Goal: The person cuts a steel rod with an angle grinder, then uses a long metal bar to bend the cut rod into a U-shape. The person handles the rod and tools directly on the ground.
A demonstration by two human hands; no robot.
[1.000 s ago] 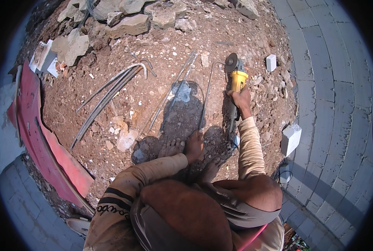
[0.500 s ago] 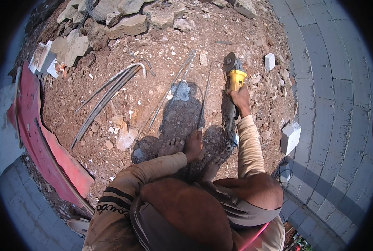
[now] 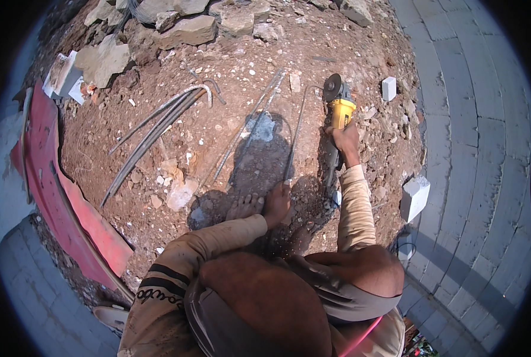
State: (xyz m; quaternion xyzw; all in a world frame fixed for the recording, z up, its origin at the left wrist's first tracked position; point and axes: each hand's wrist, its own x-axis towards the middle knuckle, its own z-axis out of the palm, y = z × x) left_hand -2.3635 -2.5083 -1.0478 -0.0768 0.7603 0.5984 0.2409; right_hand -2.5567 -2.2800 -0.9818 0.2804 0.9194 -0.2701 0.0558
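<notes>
My right hand [image 3: 346,143] is wrapped round the body of a yellow angle grinder [image 3: 342,110], its dark disc [image 3: 332,87] at the bent upper end of a steel bar [image 3: 297,132]. My left hand [image 3: 276,205] is closed on the lower end of that bar, beside my bare foot [image 3: 241,208]. Two loose bars [image 3: 246,128] lie left of it over my shadow, and a bundle of bent bars [image 3: 149,146] lies farther left. Small bright specks show in the air below my left hand.
Broken stone slabs [image 3: 185,33] lie at the top. A red bent sheet [image 3: 69,202] with a pole is on the left. White blocks [image 3: 414,197] sit along the right, beside a grey block wall [image 3: 467,149]; more grey blockwork [image 3: 45,297] is at lower left.
The grinder has shifted very slightly, first left and then back right, still in my right hand. Bright specks now show below my left hand, which stays in place.
</notes>
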